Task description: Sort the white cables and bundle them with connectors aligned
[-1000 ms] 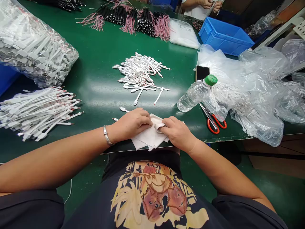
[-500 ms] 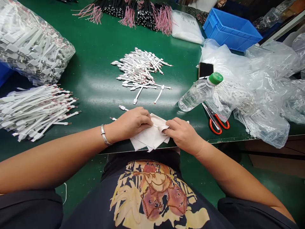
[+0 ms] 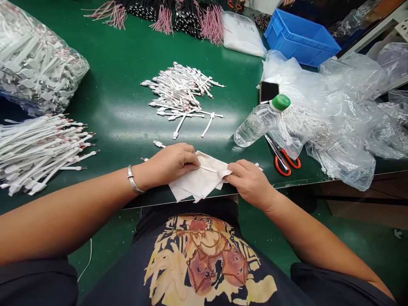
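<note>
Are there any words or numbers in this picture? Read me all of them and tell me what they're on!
No text reads clearly.
White plastic bag: dark handwritten marks, too small and blurred to read for sure.
Shirt: a colourful picture, no letters I can make out.
Clear bottle: no label shows.
White cloth: no writing shows.

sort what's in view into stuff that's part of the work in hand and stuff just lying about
Part of the work:
white cloth, gripped by the right hand, with the left hand at it too
white cables piled ahead, probably

Seemingly just lying about:
bottle
phone
scissors
blue crate
</note>
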`<action>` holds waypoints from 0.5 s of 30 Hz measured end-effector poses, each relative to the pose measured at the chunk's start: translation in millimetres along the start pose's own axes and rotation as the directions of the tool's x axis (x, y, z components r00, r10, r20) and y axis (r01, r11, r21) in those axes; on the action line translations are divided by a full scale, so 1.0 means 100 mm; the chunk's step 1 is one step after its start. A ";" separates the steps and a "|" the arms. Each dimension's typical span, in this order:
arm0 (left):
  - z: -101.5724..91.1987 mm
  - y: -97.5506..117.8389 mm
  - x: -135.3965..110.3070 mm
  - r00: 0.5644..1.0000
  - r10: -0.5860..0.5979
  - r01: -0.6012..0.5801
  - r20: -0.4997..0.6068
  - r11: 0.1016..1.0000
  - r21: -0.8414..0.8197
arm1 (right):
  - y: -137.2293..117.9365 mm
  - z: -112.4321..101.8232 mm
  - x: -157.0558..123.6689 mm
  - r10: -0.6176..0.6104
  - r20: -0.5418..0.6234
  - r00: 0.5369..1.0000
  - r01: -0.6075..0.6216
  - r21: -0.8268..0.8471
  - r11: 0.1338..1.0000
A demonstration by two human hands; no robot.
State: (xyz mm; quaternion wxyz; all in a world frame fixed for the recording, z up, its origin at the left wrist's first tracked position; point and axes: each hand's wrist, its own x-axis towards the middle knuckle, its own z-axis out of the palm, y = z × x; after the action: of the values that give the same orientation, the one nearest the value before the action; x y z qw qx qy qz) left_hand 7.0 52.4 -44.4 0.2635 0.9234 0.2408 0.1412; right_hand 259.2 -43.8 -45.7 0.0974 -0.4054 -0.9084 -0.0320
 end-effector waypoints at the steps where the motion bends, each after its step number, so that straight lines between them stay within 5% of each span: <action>1: 0.00 0.00 0.00 1.000 0.000 0.000 0.000 1.000 0.003 | 0.00 -0.01 -0.05 0.030 -0.015 0.999 -0.030 0.009 1.000; 5: 0.01 0.00 0.00 1.000 0.011 -0.011 -0.005 1.000 0.026 | -0.02 -0.01 -0.21 0.238 -0.155 0.959 -0.225 0.099 0.969; 10: 0.02 0.01 -0.02 1.000 -0.011 0.011 0.003 0.999 0.048 | -0.04 -0.04 -0.37 0.480 -0.293 0.827 -0.392 0.310 0.866; 15: 0.03 0.03 -0.03 1.000 -0.003 0.003 -0.001 0.996 0.089 | -0.17 -0.04 -0.41 0.751 -0.177 0.636 -0.492 0.657 0.572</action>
State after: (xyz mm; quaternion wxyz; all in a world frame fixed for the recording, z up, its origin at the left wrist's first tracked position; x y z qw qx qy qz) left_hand 6.6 46.8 -45.4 0.2220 0.9338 0.2484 0.1302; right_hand 273.8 -85.7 -49.7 0.4164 -0.6416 -0.6191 0.1780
